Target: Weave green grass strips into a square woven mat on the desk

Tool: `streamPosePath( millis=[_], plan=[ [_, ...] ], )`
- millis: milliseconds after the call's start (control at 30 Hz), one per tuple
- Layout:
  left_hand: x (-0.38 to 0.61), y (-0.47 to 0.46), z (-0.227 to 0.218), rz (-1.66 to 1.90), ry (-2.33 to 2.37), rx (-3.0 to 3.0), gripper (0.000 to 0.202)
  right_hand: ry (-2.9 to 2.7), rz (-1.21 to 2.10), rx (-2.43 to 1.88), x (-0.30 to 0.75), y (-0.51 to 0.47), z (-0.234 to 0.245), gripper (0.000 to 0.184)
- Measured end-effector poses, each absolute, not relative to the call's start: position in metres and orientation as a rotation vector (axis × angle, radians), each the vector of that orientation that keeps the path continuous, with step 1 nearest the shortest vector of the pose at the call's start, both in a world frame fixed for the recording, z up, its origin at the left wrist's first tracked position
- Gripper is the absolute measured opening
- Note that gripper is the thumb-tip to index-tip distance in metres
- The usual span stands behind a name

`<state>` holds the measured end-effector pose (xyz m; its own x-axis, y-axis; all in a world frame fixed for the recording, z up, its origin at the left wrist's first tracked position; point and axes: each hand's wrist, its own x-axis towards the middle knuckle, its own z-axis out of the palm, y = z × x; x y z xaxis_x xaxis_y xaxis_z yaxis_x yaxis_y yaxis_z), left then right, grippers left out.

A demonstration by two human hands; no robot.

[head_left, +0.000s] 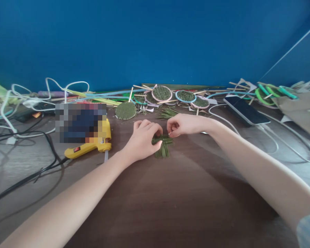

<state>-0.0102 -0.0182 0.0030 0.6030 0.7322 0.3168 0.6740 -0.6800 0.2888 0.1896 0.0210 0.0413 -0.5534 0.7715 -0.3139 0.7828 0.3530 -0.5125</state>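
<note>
A small piece of woven green leaf strips [164,150] lies flat on the dark table, its loose ends pointing toward me and to the right. My left hand [146,139] curves over its left side, with thumb and fingertips pressing on the weave. Just above its right edge, my right hand [179,124] is closed in a pinch. Whatever sits between those fingertips is too small to make out. Behind the hands lies a bunch of loose green leaf strips [167,113], partly covered by the right hand.
A yellow glue gun [107,136] with a black cord is at left, beside a blurred-out patch. Round green discs [125,111], some with coloured rims [186,96] and sticks, line the blue wall [155,41]. A phone-like device [245,109] and white cables [303,151] lie right.
</note>
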Motion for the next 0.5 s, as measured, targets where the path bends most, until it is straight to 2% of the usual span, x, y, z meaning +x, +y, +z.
streamPosePath(
  millis=[300,500],
  plan=[
    [-0.0103,-0.016,0.0014,0.587,1.085,2.661,0.01,2.52,-0.995,1.475,0.185,0.0193,0.0413,0.012],
    [-0.0105,-0.0161,0.0024,0.572,1.129,2.621,0.009,2.53,-1.008,1.488,0.1876,0.0185,0.0432,0.019]
  ],
)
